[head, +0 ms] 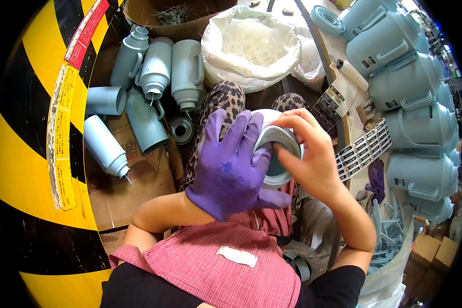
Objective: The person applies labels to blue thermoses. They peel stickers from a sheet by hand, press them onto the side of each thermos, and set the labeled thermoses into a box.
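Between my knees a pale blue plastic flask shell [279,178] stands with its round mouth towards me. A whitish ring [275,134] lines the mouth; whether it is a separate gasket cannot be made out. My left hand [231,165], in a purple knitted glove, lies over the left side of the shell, one fingertip at the opening and the thumb below. My bare right hand [308,154] pinches the right side of the rim, fingers outside and thumb inside the mouth. The lower part of the shell is hidden.
Several blue flask shells [106,144] lie left on cardboard [150,192]. A white sack [231,71] holds translucent rings [250,46]. On the right bench are handled jugs [398,88], a label sheet [364,150] and a purple glove [376,181]. A striped yellow-black panel [19,161] borders the left.
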Demonstrator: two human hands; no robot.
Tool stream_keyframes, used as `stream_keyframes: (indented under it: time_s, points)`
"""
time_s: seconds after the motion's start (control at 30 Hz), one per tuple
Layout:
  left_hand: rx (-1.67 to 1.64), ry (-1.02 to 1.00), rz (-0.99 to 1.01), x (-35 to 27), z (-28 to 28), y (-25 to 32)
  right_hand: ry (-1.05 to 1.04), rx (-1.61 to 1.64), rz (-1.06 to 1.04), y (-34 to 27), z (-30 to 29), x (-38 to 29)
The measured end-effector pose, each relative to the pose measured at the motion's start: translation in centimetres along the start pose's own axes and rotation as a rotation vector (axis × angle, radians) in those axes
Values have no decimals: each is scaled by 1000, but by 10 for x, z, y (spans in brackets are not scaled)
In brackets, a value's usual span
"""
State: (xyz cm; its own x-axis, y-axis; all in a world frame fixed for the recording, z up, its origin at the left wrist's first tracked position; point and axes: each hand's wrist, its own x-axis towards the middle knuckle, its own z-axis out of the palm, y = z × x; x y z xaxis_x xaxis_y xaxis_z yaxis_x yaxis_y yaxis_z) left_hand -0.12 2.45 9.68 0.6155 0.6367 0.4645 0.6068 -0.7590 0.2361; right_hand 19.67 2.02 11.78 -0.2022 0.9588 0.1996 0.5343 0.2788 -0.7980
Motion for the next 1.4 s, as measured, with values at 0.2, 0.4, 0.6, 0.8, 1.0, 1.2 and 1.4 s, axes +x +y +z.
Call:
stream_keyframes:
  time_s: [0.2,0.4,0.6,0.8,1.0,1.2,1.4]
  points:
    - [-12,102,-55,4,5,12,-433,-445,-373,-27,-51,9]
    - [4,74,-14,5,6,15,-596,-433,-441,-14,-53,21]
    - [-49,51,-4,12,10,8,-476,-560,-149,-22,-35,12]
    - [-575,202,113,6,32,-11,-500,-242,-242,-12,-50,-1]
    - [-643,175,122,14,27,-19,-295,82,-274,17,-39,-13]
    - [-1571,300,-753,48,-65,-21,487,-426,-96,140,-85,-16]
    - [-573,-116,110,96,47,-187,590,-747,170,299,-105,3]
